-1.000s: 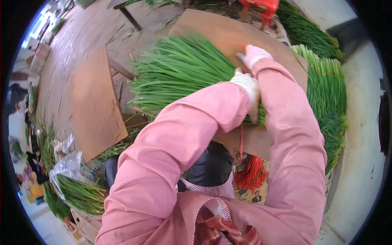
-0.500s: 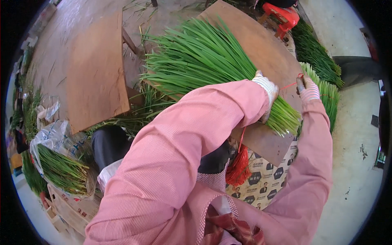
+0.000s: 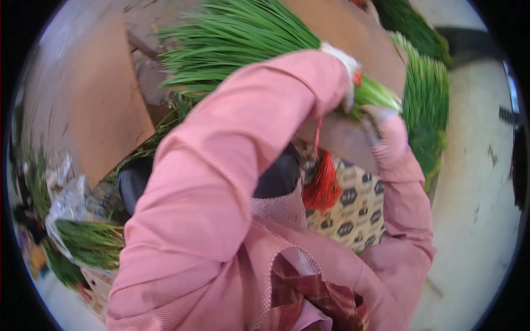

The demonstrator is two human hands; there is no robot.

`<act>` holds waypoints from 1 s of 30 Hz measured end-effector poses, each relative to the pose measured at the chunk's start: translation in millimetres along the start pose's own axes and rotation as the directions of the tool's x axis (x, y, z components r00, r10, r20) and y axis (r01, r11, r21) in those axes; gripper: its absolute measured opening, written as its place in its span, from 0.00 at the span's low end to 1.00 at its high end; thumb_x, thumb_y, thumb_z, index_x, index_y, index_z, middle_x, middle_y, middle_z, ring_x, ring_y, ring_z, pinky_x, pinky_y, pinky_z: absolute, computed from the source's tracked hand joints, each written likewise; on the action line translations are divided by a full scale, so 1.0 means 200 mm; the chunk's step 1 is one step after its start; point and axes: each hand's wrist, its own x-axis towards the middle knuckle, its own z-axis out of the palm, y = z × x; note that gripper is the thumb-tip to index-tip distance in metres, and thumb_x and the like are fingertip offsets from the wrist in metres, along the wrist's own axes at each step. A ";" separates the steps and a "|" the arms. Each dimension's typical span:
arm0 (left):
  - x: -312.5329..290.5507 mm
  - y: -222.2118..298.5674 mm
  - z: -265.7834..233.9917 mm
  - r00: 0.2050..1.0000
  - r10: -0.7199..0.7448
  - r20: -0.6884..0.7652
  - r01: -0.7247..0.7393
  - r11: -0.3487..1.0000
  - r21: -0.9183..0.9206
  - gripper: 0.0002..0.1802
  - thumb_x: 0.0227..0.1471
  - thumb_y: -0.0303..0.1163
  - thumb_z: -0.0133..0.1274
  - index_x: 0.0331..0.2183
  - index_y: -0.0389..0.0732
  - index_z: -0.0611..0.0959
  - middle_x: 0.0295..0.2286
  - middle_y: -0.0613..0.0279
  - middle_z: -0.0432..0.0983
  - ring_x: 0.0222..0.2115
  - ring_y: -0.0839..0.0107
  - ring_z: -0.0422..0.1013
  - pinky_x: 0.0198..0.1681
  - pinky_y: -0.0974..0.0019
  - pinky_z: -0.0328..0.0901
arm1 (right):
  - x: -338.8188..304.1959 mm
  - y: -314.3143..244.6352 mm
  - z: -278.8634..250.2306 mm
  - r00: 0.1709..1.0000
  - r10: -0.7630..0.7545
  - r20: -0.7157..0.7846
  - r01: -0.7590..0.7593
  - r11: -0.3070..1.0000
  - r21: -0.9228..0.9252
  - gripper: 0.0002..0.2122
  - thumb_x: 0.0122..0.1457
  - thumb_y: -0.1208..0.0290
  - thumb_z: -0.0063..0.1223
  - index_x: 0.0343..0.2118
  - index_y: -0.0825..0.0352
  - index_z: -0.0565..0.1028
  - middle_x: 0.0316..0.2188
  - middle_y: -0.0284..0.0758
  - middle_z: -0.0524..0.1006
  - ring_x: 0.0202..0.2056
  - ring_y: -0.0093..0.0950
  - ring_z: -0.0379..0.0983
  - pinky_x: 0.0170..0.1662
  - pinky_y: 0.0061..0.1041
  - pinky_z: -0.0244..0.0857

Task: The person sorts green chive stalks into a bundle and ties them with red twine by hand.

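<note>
A thick bundle of long green chives lies across a brown board, leaves to the far left and pale cut stems to the right. My left hand, in a pale glove, is wrapped round the bundle near its stems. A bit of red string shows against the stems beside that hand. Just below the stem ends is my right hand, its striped-gloved fingers curled in; blur hides what they hold. From under the left sleeve a red strand runs down to a hank of red strings.
More chives are stacked at the right beside the board. Another brown board stands at the left. A plastic bag of chives is at lower left. Patterned paper covers something below the hank; loose leaves litter the floor.
My right hand has come left and down from the far side, where it pulled the red string taut, to below the stems. The string now lies against the bundle. The whole view has shifted.
</note>
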 end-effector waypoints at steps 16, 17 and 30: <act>0.01 0.06 -0.02 0.996 0.009 -0.092 -0.004 0.999 0.052 0.48 0.15 0.48 0.65 0.45 0.45 0.67 0.39 0.57 0.69 0.41 0.59 0.64 0.44 0.59 0.56 | -0.19 -0.11 0.47 0.977 0.134 -0.168 -0.084 0.958 0.275 0.09 0.42 0.69 0.50 0.29 0.62 0.72 0.23 0.41 0.69 0.28 0.40 0.66 0.29 0.35 0.61; 0.01 0.05 -0.01 0.995 0.014 -0.100 -0.009 0.998 0.058 0.48 0.15 0.48 0.65 0.45 0.45 0.67 0.39 0.57 0.69 0.41 0.59 0.64 0.44 0.59 0.56 | -0.22 -0.13 0.45 0.958 0.239 -0.158 -0.184 0.937 0.298 0.08 0.43 0.68 0.50 0.28 0.64 0.72 0.23 0.42 0.69 0.27 0.41 0.66 0.30 0.35 0.61; -0.04 0.08 -0.03 0.993 0.013 -0.114 -0.007 0.999 0.053 0.44 0.14 0.49 0.65 0.39 0.42 0.71 0.35 0.56 0.71 0.40 0.59 0.65 0.43 0.58 0.56 | -0.22 -0.07 0.16 0.739 0.600 -0.308 -0.126 0.571 0.811 0.06 0.47 0.75 0.49 0.29 0.67 0.73 0.23 0.32 0.72 0.25 0.23 0.67 0.29 0.20 0.62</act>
